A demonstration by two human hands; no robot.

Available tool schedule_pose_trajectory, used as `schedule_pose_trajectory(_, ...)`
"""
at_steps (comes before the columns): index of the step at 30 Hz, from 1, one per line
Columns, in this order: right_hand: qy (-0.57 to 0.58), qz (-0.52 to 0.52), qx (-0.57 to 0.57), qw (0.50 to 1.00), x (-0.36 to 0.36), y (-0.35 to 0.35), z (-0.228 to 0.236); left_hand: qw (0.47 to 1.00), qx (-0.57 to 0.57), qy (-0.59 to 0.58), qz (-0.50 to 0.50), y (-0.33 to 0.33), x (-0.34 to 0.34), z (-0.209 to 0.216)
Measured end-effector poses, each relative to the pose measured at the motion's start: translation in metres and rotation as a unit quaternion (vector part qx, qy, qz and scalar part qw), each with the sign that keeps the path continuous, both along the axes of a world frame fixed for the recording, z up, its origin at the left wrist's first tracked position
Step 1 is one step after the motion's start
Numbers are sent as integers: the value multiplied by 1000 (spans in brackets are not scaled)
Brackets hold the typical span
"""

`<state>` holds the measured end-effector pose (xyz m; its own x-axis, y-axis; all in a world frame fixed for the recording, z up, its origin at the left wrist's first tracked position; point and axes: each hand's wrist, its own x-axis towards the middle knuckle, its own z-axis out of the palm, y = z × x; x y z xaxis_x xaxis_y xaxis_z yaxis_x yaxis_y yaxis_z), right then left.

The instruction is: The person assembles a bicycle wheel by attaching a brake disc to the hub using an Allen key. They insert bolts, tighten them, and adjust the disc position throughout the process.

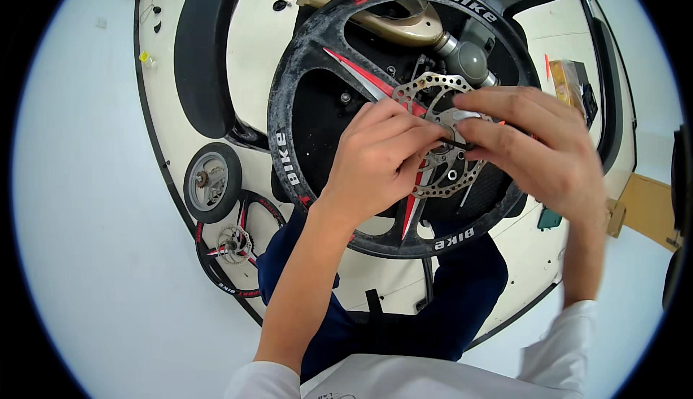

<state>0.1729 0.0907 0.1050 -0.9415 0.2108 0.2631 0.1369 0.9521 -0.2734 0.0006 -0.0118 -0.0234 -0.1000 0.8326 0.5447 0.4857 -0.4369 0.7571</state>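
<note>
Pinching a thin dark rod [456, 143] with your left hand [377, 155], you've got it right over the brake disc [432, 80], and your right hand [543, 145] is curled at its other end, though I can't tell if it's actually gripping anything. The black wheel [286, 99] is lying over a black seat [309, 114] with a gold fork [393, 28] under its far edge, and two more wheels [234, 159] are on the floor [167, 89] to your left.
</note>
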Motion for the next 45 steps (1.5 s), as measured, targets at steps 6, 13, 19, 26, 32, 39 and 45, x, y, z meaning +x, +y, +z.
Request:
schedule_pose_trajectory(6,-63,89,108,988,-5,9,10,999,5,34,13,-1,-1,0)
schedule_pose_trajectory(13,14,-23,19,999,0,-12,-5,999,-26,-16,19,-2,-1,2)
schedule_pose_trajectory(19,229,-232,-239,915,42,-41,-16,966,-106,-159,173,2,-46,0)
schedule_pose_trajectory(26,386,-318,-381,777,42,-45,-51,955,-230,-15,189,-10,-55,-3)
schedule_pose_trajectory(32,423,-325,-413,738,31,-34,-54,929,-354,39,103,-22,-49,-6)
schedule_pose_trajectory(39,407,-348,-411,738,31,-35,-56,922,-369,38,114,-21,-48,-3)
schedule_pose_trajectory(45,402,-360,-411,735,39,-36,-56,937,-281,-133,156,-19,-47,2)
